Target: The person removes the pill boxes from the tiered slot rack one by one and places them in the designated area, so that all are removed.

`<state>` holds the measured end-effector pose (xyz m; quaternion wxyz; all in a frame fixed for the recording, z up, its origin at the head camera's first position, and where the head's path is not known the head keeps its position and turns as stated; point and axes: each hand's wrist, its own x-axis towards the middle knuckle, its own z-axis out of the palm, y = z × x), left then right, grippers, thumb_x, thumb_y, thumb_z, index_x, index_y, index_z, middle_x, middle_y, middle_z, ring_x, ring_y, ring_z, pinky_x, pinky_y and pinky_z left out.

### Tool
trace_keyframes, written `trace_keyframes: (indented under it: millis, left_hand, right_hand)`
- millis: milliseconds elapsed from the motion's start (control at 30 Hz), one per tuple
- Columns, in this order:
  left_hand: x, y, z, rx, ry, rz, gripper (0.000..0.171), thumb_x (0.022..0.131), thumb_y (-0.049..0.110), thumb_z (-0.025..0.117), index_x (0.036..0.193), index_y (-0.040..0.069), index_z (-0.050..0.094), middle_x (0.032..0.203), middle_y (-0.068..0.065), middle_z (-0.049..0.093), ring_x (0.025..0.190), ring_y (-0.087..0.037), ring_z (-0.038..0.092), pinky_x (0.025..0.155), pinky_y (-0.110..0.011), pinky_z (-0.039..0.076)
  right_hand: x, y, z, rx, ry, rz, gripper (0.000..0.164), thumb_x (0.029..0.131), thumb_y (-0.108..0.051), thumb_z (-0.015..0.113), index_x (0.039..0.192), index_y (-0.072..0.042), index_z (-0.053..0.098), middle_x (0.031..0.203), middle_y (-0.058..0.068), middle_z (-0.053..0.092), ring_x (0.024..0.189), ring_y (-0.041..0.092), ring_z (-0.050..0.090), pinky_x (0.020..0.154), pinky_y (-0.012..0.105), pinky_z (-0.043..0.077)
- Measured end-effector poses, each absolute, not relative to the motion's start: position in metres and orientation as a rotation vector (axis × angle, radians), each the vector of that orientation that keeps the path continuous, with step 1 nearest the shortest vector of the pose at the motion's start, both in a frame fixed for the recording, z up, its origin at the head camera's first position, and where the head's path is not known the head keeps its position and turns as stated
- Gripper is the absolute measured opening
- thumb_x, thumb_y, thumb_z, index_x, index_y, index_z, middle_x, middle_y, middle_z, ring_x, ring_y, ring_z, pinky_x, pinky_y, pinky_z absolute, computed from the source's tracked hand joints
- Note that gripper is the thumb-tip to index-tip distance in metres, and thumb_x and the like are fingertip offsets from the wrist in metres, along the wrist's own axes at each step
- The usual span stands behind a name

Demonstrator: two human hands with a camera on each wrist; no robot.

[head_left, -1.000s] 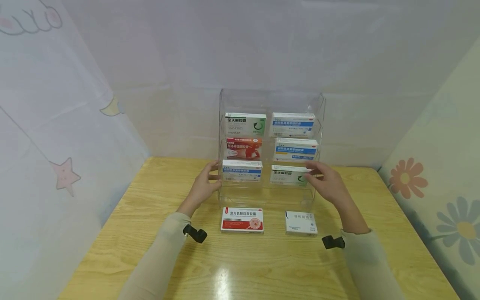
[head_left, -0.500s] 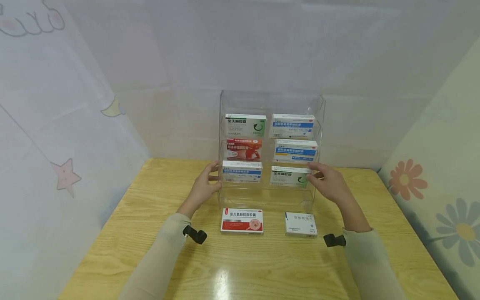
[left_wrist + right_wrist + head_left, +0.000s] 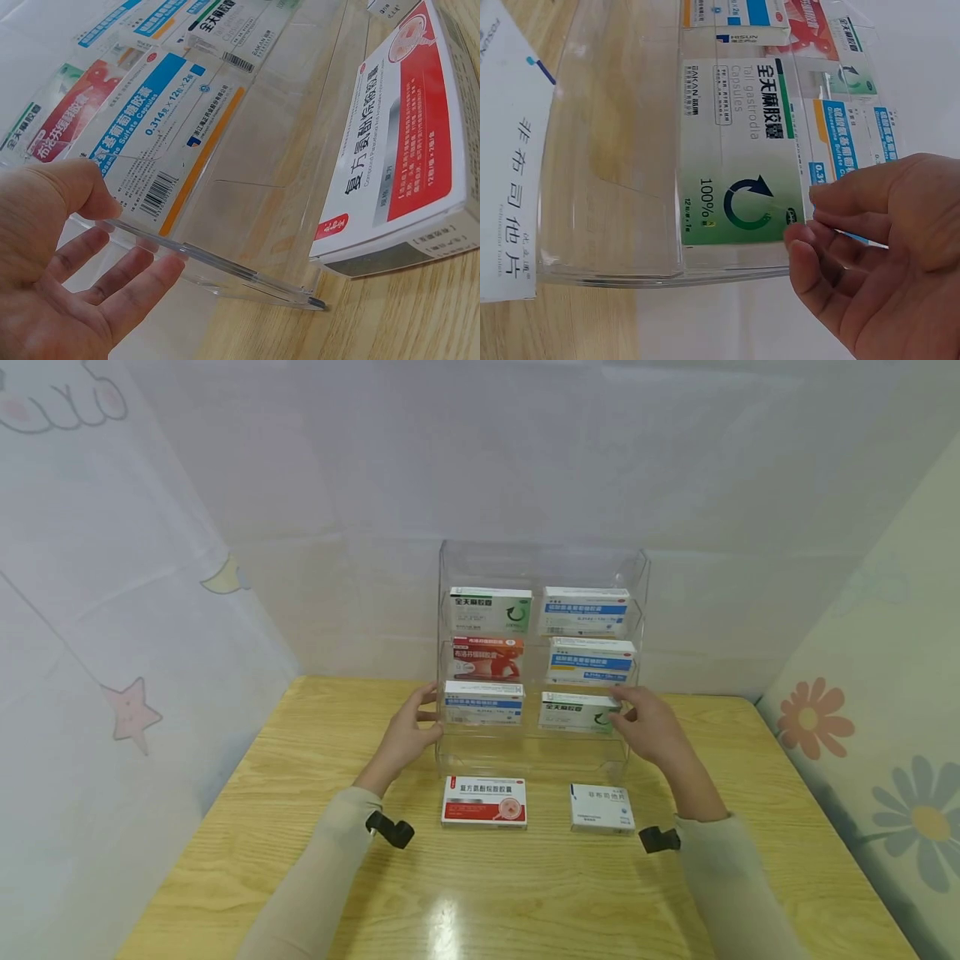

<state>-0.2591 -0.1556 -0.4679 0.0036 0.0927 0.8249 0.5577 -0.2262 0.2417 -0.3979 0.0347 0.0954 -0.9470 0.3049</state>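
A clear acrylic display rack [image 3: 536,752] stands on the table with medicine boxes on three tiers. My left hand [image 3: 407,731] grips its left side panel, thumb in front and fingers outside, beside a blue-and-white medicine box [image 3: 161,127]. My right hand [image 3: 651,727] is at the right end of a green-and-white medicine box [image 3: 739,157] on the lowest filled tier. In the right wrist view its loosely bent fingertips [image 3: 801,238] are right at that box's upper right corner, whose front stays uncovered. Another blue-and-white box [image 3: 591,660] sits one tier above.
On the table before the rack lie a red-and-white medicine box [image 3: 483,802] at left and a small white medicine box [image 3: 602,807] at right. A red box [image 3: 487,658] and further boxes fill the upper tiers. Printed cloth walls [image 3: 525,460] enclose the wooden table [image 3: 525,902].
My right hand has shifted slightly left, and the green-and-white box has slid a little left with it. My left hand keeps its place on the rack's side.
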Motion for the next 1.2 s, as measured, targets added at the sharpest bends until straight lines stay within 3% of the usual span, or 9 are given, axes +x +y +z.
trace_keyframes:
  millis: [233, 600, 767, 967, 1200]
  left_hand:
    - [-0.259, -0.155, -0.469, 0.294, 2.580, 1.757, 0.079, 0.090, 0.001, 0.064, 0.158, 0.026, 0.033, 0.154, -0.011, 0.044, 0.126, -0.037, 0.054, 0.090, -0.046, 0.057]
    - [-0.259, -0.155, -0.468, 0.302, 2.598, 1.746, 0.079, 0.089, 0.004, 0.065, 0.158, 0.028, 0.033, 0.154, -0.011, 0.044, 0.126, -0.036, 0.054, 0.089, -0.047, 0.057]
    - [-0.259, -0.155, -0.469, 0.303, 2.599, 1.743, 0.079, 0.090, 0.005, 0.065, 0.158, 0.027, 0.033, 0.154, -0.010, 0.044, 0.126, -0.035, 0.054, 0.089, -0.046, 0.057]
    - [-0.258, -0.155, -0.469, 0.296, 2.599, 1.738, 0.078, 0.090, 0.005, 0.064, 0.158, 0.027, 0.033, 0.154, -0.009, 0.044, 0.126, -0.035, 0.054, 0.089, -0.046, 0.057]
    - [-0.258, -0.155, -0.468, 0.307, 2.594, 1.747, 0.078, 0.091, 0.002, 0.064, 0.158, 0.028, 0.034, 0.154, -0.010, 0.044, 0.126, -0.036, 0.054, 0.089, -0.047, 0.057]
  right_hand:
    - [-0.227, 0.236, -0.404, 0.283, -2.893, 0.822, 0.047, 0.098, -0.005, 0.059, 0.144, 0.001, 0.054, 0.134, 0.021, 0.050, 0.091, 0.028, 0.053, 0.073, 0.039, 0.046]
    - [-0.227, 0.231, -0.406, 0.177, -2.879, 0.779, 0.042, 0.098, -0.006, 0.058, 0.139, -0.008, 0.060, 0.140, 0.021, 0.052, 0.100, 0.036, 0.062, 0.081, 0.049, 0.053]
    - [-0.228, 0.233, -0.409, 0.170, -2.865, 0.782, 0.042, 0.099, -0.007, 0.058, 0.141, -0.007, 0.059, 0.139, 0.019, 0.054, 0.097, 0.033, 0.059, 0.077, 0.045, 0.051]
    - [-0.228, 0.236, -0.406, 0.266, -2.804, 0.827, 0.038, 0.101, -0.007, 0.056, 0.138, -0.005, 0.060, 0.137, 0.018, 0.054, 0.092, 0.030, 0.056, 0.073, 0.043, 0.049]
    - [-0.227, 0.239, -0.400, 0.421, -2.703, 0.824, 0.037, 0.100, 0.000, 0.055, 0.136, -0.001, 0.062, 0.123, 0.024, 0.055, 0.103, 0.036, 0.052, 0.082, 0.050, 0.050]
